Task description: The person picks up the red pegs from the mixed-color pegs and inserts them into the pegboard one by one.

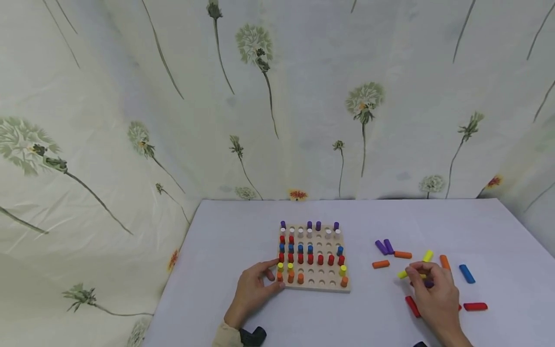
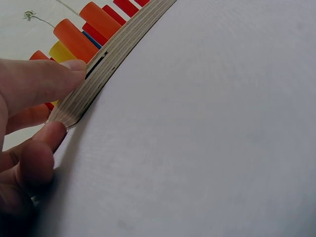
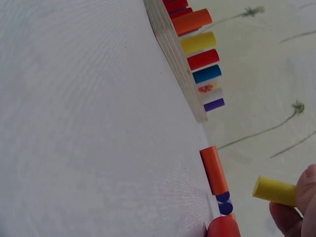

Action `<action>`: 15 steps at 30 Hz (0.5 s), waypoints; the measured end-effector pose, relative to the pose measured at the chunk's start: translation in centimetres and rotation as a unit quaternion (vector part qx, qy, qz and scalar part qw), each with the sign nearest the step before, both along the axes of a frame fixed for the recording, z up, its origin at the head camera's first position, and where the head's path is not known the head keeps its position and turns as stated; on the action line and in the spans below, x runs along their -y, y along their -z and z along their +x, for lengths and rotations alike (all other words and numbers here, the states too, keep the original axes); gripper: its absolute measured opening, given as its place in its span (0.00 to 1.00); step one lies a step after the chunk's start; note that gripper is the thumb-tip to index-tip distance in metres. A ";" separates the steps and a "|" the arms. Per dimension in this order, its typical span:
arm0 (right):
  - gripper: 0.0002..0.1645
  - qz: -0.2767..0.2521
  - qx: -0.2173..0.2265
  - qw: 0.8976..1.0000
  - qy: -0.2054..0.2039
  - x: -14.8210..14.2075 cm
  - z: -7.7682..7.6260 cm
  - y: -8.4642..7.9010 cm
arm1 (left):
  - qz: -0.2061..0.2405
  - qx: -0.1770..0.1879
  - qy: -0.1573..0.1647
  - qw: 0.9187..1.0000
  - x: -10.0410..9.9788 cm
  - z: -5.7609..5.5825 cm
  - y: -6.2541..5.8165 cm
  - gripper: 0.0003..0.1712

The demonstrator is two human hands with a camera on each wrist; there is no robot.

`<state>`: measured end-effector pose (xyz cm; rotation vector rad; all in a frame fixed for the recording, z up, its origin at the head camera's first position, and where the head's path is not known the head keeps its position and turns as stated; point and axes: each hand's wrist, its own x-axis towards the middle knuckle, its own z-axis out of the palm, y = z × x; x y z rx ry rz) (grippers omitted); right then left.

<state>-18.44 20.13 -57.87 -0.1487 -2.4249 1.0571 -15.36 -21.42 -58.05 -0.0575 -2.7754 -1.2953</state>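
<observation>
My left hand (image 1: 255, 287) steadies the near left corner of a wooden pegboard (image 1: 318, 287), thumb on its front edge and fingers at its left side. Pegs stand in rows on the board: purple, white, red, blue, red, yellow and orange from back to front, with bare holes in several rows. To the right of the board, my right hand (image 1: 437, 295) pinches a yellow peg (image 3: 274, 190) between thumb and fingertips. In the right wrist view this peg points out free of the hand. Below the hand lies a dark purple peg (image 1: 428, 284), partly hidden.
Loose pegs lie around my right hand: two purple ones (image 1: 382, 247), orange ones (image 1: 381, 264), another yellow one (image 1: 428, 256), a blue one (image 1: 467, 273) and red ones (image 1: 475, 306). The white table (image 1: 243, 226) ends at a flower-printed cloth (image 1: 303, 144) behind.
</observation>
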 end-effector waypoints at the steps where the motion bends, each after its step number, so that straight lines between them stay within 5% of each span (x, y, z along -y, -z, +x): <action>1: 0.11 0.001 -0.002 1.000 0.001 0.0 0.0 0.0 | 0.000 0.001 -0.001 1.000 0.0 0.0 0.0 0.33; 15: 0.12 -0.009 -0.009 1.000 0.027 0.1 0.1 0.1 | 0.004 -0.011 0.006 1.000 0.1 -0.1 0.2 0.33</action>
